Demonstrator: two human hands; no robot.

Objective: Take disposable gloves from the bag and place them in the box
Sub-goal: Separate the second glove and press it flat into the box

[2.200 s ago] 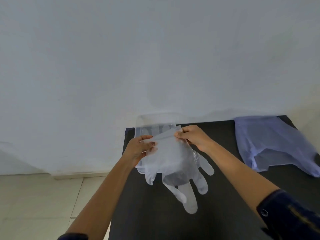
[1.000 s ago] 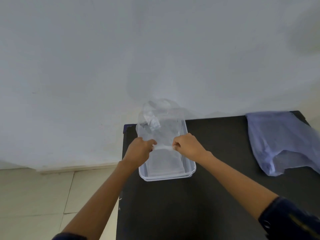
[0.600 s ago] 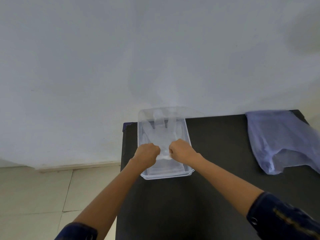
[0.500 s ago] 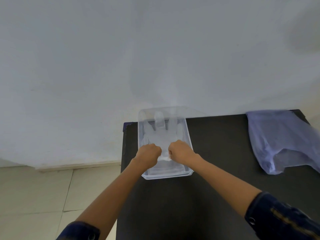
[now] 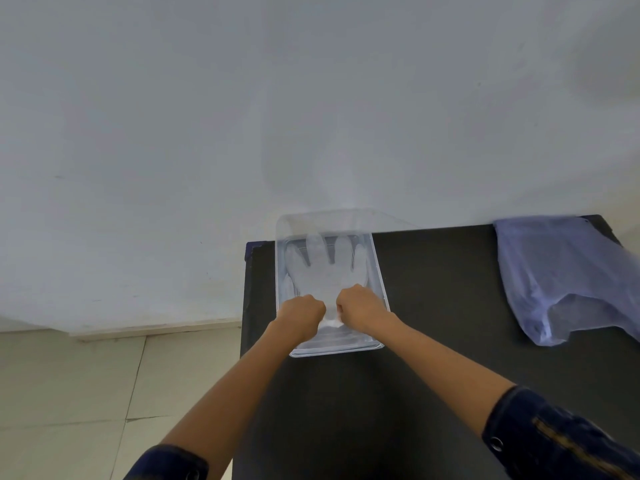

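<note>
A clear plastic box [image 5: 380, 278] stands at the far left of the black table [image 5: 433, 341]. A translucent disposable glove [image 5: 323, 268] lies flat inside it, fingers pointing away from me. My left hand [image 5: 302, 315] and my right hand [image 5: 358, 308] are both fisted side by side over the near half of the box, pinching the glove's cuff between them. The light blue plastic bag [image 5: 557, 275] lies crumpled at the table's far right, well away from both hands.
A plain white wall rises directly behind the table. The table's left edge [image 5: 246, 306] runs just beside the box, with a tiled floor [image 5: 86, 393] below on the left.
The glove, held up in the air between both hands before, has been swung over and lowered flat into the box. Both hands came down and closer together at its cuff.
</note>
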